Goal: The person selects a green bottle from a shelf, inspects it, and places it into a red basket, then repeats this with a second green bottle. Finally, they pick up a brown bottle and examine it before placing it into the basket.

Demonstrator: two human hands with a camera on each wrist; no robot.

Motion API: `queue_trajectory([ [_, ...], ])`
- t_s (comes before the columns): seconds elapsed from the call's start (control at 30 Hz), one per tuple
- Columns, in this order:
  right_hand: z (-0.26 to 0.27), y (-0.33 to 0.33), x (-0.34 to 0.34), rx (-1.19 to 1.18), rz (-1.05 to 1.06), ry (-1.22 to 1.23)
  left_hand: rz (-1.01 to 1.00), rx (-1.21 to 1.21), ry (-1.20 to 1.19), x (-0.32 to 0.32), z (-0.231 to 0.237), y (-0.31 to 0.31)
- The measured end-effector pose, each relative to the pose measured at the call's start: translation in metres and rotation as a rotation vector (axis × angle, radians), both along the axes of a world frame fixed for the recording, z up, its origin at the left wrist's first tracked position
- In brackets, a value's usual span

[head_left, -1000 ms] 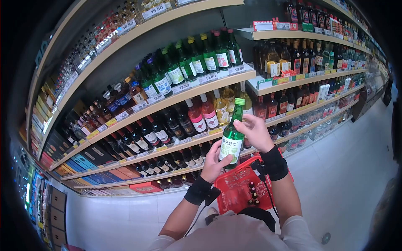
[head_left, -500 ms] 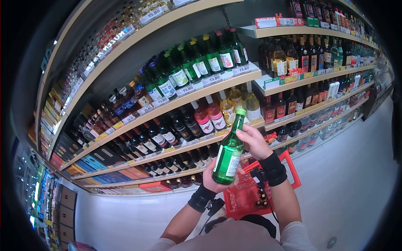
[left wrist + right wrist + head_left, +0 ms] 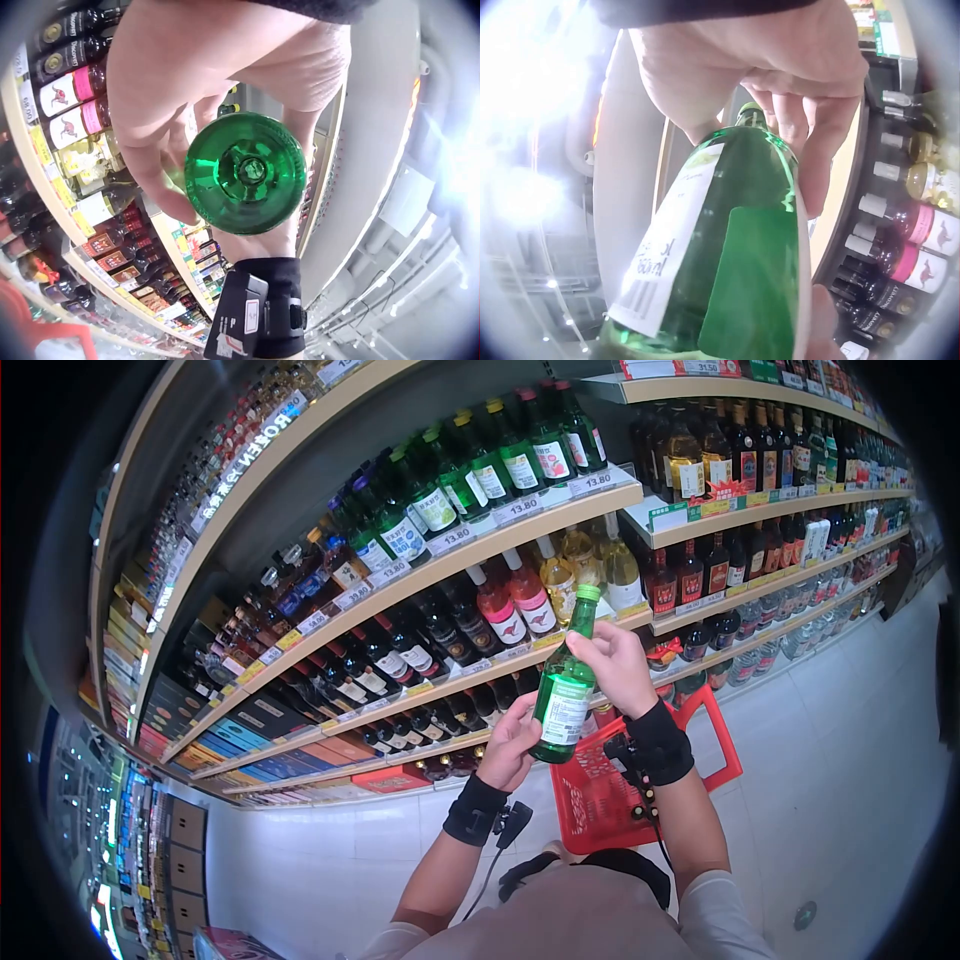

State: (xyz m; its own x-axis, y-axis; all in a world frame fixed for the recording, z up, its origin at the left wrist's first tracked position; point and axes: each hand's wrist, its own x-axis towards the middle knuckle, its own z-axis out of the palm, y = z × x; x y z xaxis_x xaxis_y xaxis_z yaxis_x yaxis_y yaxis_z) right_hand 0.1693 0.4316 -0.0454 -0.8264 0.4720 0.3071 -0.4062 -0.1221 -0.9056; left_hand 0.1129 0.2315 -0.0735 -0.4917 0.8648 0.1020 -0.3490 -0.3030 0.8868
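A green glass bottle [image 3: 566,712] with a light green cap is held up, slightly tilted, over the basket. A white label with fine print faces the head camera. My left hand [image 3: 510,748] holds the bottle low down, thumb on the near side. Higher up, my right hand [image 3: 618,668] grips it at the neck and shoulder. In the left wrist view the round bottle base [image 3: 246,172] points at the camera, between the left hand's thumb and fingers. From the right wrist, the bottle [image 3: 739,247] shows a white label edge and a green label back through the glass.
A red shopping basket [image 3: 583,792] with several dark-capped bottles stands below the hands. Ahead, a shelf [image 3: 520,510] carries green bottles like the held one, above wine bottles [image 3: 510,605]. Another shelf section [image 3: 760,490] continues right. Pale floor tiles [image 3: 340,840] lie below.
Between my hands the bottle has been turned: its large front label faced me earlier, then bare green glass, now the fine print. The shelves and basket have shifted in the head view.
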Motion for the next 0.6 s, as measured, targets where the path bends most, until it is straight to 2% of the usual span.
queue_trajectory([
  [0.13,0.008,-0.013,-0.004,0.066,0.016,-0.040,0.037,-0.039,0.022,-0.008,-0.004,-0.009],
  [0.27,0.010,-0.021,-0.009,0.074,0.093,-0.092,0.065,0.013,-0.110,-0.021,-0.016,-0.023],
  [0.4,0.010,-0.031,-0.026,0.027,0.280,-0.006,-0.195,0.134,-0.345,-0.028,-0.013,-0.041],
  [0.5,0.026,-0.050,-0.026,-0.198,0.435,0.023,-0.422,0.332,-0.485,-0.034,-0.011,-0.050],
  [0.53,0.026,-0.055,-0.028,-0.219,0.441,0.019,-0.456,0.343,-0.417,-0.037,-0.012,-0.052],
  [0.6,0.024,-0.059,-0.036,-0.078,0.355,-0.005,-0.283,0.173,-0.383,-0.038,-0.004,-0.058],
])
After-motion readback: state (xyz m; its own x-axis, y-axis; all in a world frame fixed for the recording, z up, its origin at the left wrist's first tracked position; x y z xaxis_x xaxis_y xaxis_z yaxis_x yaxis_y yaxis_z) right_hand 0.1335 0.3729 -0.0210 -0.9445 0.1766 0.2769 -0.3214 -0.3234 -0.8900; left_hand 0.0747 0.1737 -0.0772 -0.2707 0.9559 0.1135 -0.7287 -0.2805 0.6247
